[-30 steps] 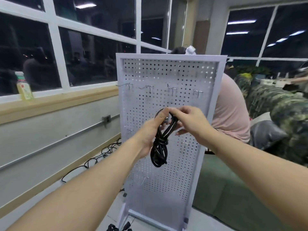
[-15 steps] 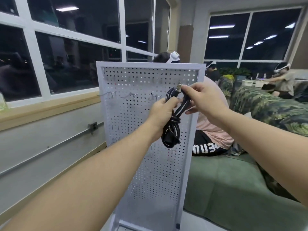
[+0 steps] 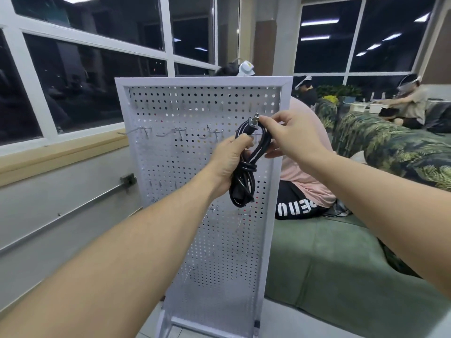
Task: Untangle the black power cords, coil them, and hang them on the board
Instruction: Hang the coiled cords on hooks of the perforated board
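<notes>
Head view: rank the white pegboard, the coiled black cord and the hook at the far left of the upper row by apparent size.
1. white pegboard
2. coiled black cord, gripped by both hands in front of the board
3. far-left hook
The cord is nearer the camera, yet the order is clear.

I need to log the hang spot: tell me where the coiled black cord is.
In the head view, the coiled black cord hangs mid-frame before the white pegboard's right side, gripped by the left hand, its plug end pinched by the right hand.

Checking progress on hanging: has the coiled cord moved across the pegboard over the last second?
Yes. The coiled cord, held by both hands, has shifted up and to the right against the pegboard, from its middle to the rightmost hook of the upper row.
</notes>
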